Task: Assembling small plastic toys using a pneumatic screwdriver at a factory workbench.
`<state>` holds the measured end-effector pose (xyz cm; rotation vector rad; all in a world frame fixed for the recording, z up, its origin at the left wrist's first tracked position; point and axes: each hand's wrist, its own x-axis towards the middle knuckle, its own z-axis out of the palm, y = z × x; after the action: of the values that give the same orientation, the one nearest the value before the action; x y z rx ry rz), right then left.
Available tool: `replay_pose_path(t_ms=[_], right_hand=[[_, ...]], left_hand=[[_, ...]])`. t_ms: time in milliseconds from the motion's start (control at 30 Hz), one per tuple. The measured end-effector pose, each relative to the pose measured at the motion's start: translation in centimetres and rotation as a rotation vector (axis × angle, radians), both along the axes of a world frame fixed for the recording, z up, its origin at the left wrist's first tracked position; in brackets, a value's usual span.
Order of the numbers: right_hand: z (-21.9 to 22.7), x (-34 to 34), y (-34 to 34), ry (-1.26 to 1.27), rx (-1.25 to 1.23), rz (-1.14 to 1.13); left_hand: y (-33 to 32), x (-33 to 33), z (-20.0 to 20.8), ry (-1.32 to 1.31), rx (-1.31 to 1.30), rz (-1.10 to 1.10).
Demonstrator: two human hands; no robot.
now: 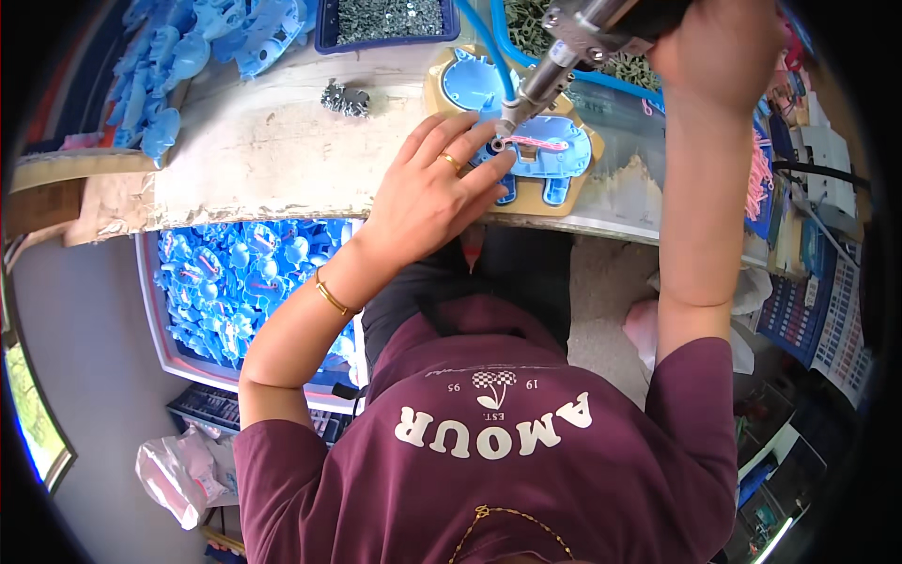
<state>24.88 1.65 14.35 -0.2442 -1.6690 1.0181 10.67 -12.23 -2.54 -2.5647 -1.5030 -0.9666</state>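
My right hand (723,56) is wrapped round a power screwdriver (575,49) with a metal nose, at the upper right. Its tip points down to the left and meets a light-blue plastic shell (564,155), beside my left fingers. The shell, with a pink strip (540,143) inside it, rests in a tan fixture (581,195) at the bench's front edge. My left hand (427,183) lies over the shell's left side, fingers stretched out and fingertips close about the screwdriver tip. Whether a screw sits under the tip is hidden.
A dark-blue bin (324,42) of small metal screws and a blue-rimmed bin (515,52) of dark metal pieces stand behind. A dark clump of screws (346,98) lies on the bench (235,160). Blue shells (169,80) pile up at left; a white-rimmed box (155,320) below holds more.
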Motion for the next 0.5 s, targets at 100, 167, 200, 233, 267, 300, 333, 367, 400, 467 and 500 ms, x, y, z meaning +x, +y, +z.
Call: replay_pose_path(t_ms=[100,167,200,233,267,300,333,367,400,467,500], right_hand=[[-0.2,-0.1,-0.9,-0.016,-0.009,-0.004],[-0.5,-0.2,-1.3,-0.002,-0.014,0.009],[-0.7,-0.4,-1.8,0.037,-0.058,0.023],[-0.9,-0.5,-2.2,0.075,-0.101,0.035],[-1.2,-0.5,-2.1,0.048,-0.092,-0.008],[-1.7,-0.8,-2.0,0.055,-0.091,-0.006],[-2.2,-1.2,-2.1,0.090,-0.093,-0.003],[-2.6,-1.5,-2.1,0.125,-0.095,-0.001],[-2.3,-1.1,-1.9,0.128,-0.080,-0.013],[-1.6,-0.4,-1.5,0.086,-0.150,0.038],[-1.0,-0.1,-0.6,0.095,-0.126,0.013]], left_hand=[[-0.1,0.2,0.0,0.006,0.005,0.007],[-0.1,0.3,0.0,0.007,0.005,0.009],[0.0,0.3,0.1,0.002,0.003,0.006],[0.0,0.3,0.1,-0.004,0.001,0.002],[-0.1,0.3,0.0,-0.005,-0.003,-0.003],[-0.1,0.1,0.0,0.002,-0.009,0.012],[-0.1,0.0,-0.1,0.008,-0.014,0.026],[-0.3,-0.1,-0.2,0.015,-0.012,0.027],[0.0,0.1,-0.3,0.016,-0.025,0.025],[0.2,0.5,-0.1,0.022,-0.022,0.009],[0.5,0.7,0.0,-0.006,-0.009,0.003]])
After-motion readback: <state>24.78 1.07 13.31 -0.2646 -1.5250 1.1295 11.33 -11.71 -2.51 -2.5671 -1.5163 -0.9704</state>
